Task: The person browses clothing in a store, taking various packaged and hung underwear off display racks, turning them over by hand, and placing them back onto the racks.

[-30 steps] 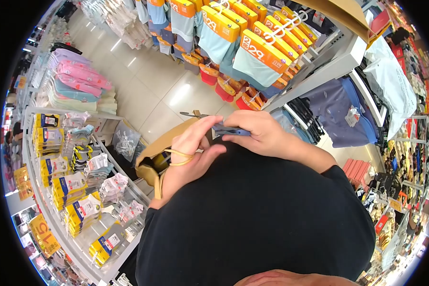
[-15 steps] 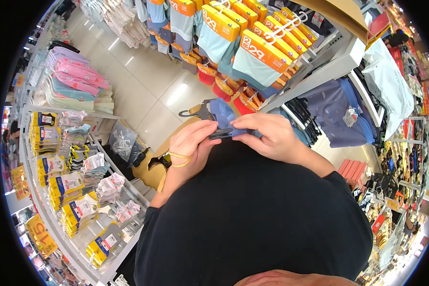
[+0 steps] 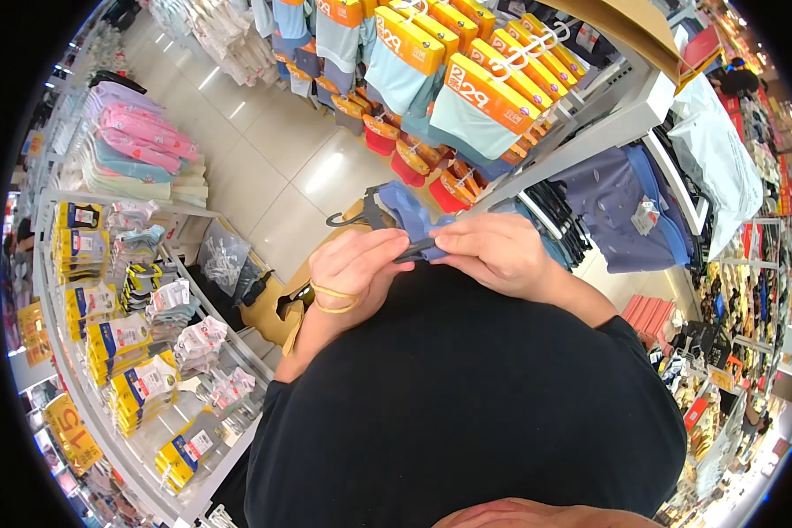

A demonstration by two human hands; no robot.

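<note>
Blue garment point(image 3: 405, 208) with black hanger point(image 3: 372, 211), held in mid-air in front of the wearer's black shirt point(image 3: 466, 387), above the tiled floor point(image 3: 273, 158). The hanger's hook points toward the display shelf point(image 3: 224, 462) at left. The left hand point(image 3: 352, 273), a yellow band point(image 3: 334, 304) around its wrist, pinches a dark part of the hanger between thumb and fingers. The right hand point(image 3: 497, 251) pinches the garment's near end, its fingertips just beside those of the left. The fingers hide the fastening between cloth and hanger. A brown container point(image 3: 264, 310), partly covered by the left forearm, lies near the shelf's right edge. Yellow-topped packs point(image 3: 119, 339) line the shelf's left edge; pink garments point(image 3: 141, 136) lie beyond its far edge. Orange-carded garments point(image 3: 488, 92) hang well beyond the hands; purple-blue shorts point(image 3: 616, 211) hang farther right.
</note>
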